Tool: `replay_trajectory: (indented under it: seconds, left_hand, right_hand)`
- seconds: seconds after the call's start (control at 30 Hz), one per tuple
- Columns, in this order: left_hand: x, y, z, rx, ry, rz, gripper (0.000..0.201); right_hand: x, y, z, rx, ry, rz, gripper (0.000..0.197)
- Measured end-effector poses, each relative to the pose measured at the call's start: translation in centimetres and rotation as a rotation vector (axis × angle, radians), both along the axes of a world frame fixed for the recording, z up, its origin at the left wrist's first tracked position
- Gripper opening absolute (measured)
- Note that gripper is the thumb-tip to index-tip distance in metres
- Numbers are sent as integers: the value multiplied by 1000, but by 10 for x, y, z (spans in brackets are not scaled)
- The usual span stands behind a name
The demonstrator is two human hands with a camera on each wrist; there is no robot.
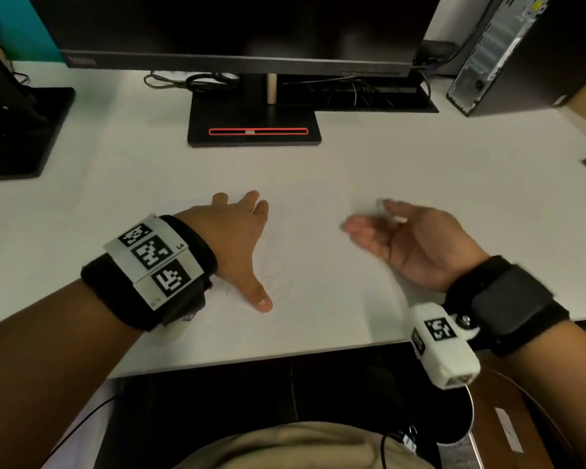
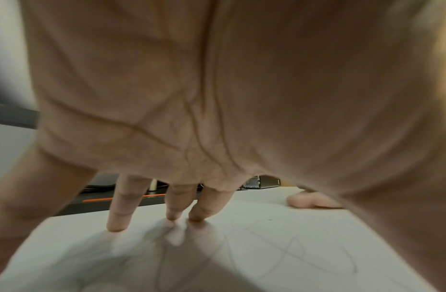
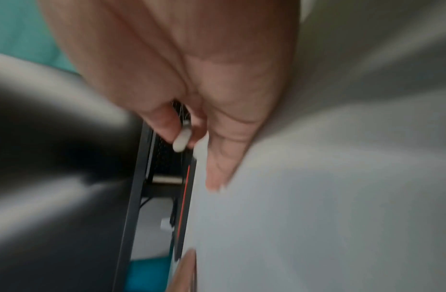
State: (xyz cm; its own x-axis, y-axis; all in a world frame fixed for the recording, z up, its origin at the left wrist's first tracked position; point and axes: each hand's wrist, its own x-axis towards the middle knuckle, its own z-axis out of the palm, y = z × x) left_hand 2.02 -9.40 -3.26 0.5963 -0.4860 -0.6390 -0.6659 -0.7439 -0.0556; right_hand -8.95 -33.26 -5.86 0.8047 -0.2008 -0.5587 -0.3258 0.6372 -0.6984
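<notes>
WORKTOP, MID-JOB: I watch the left hand (image 1: 237, 238) press flat, fingers spread wide, on a sheet of paper (image 1: 322, 286) lying on the white worktop (image 1: 99, 170) in front of the monitor stand (image 1: 254, 130). The right hand (image 1: 410, 242), blurred and with its palm turned up, is near the left and pinches what looks like a small white eraser (image 3: 181, 137) between thumb and fingertip. Faint pencil loops (image 2: 299, 251) cross the paper. By my reading the rubbing-out is barely begun, with most of it left.
</notes>
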Motion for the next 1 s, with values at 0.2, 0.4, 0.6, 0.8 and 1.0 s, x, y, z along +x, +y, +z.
replay_trajectory:
  seconds: [0.2, 0.4, 0.6, 0.8, 1.0]
  left_hand:
    - [-1, -1, 0, -4, -1, 3, 158]
    - [-1, 0, -1, -2, 17, 6, 158]
    - [-11, -4, 0, -10, 19, -16, 156]
    - [-15, -6, -1, -10, 1, -41, 156]
    - [-14, -5, 0, -11, 8, -40, 156]
  right_hand:
    - [-22, 39, 2, 80, -85, 396, 6]
    - [15, 16, -10, 74, 5, 209, 26]
    - [9, 26, 7, 58, -116, 27, 7]
    - [12, 53, -5, 19, 30, 451, 7]
    - [22, 17, 7, 35, -144, -167, 13]
